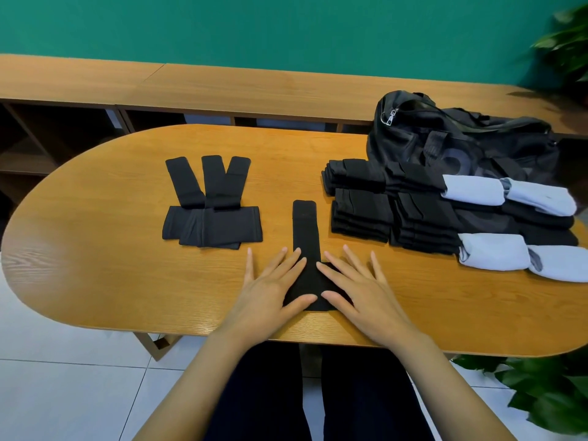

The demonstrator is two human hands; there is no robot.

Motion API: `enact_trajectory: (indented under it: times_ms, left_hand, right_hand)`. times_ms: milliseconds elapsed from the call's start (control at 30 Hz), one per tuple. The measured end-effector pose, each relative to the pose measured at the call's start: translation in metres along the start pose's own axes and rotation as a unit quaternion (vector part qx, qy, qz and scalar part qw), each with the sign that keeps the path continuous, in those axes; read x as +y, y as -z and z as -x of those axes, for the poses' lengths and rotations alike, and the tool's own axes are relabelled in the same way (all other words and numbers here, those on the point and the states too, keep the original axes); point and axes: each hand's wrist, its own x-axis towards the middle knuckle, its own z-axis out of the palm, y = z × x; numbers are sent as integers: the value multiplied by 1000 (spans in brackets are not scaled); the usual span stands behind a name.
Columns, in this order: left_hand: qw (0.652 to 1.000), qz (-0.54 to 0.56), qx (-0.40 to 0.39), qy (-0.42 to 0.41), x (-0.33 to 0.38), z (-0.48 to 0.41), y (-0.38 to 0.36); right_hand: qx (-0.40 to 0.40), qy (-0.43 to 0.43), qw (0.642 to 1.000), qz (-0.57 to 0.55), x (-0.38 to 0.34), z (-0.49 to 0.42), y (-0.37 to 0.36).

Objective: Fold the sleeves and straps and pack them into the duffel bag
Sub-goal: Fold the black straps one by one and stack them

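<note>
A long black sleeve (304, 230) lies flat on the oval wooden table (127, 281), running away from me. My left hand (270, 284) and my right hand (359, 288) rest palm down with fingers spread on its near end, pressing it flat. To the left, several unfolded black sleeves (210, 202) lie fanned out. On the right sit stacks of folded black sleeves (381, 205) and rolled light-blue pieces (496, 259). The black duffel bag (445, 135) lies behind them at the far right.
A long wooden bench or shelf unit (222, 87) runs behind the table under a green wall. Green plants stand at the far right (566, 49) and near my right knee (547, 396). White tiled floor lies below.
</note>
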Motion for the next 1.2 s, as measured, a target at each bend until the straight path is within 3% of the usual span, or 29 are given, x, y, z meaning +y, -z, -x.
enact_trajectory:
  times_ms: [200, 667, 1200]
  left_hand:
    - [997, 56, -7, -55, -17, 11, 0]
    - [988, 43, 109, -98, -16, 17, -12]
    - [959, 97, 249, -96, -2, 19, -11]
  right_hand:
    - [8, 35, 999, -5, 6, 2, -3]
    - [141, 100, 985, -2, 7, 8, -14]
    - [247, 82, 962, -81, 2, 6, -11]
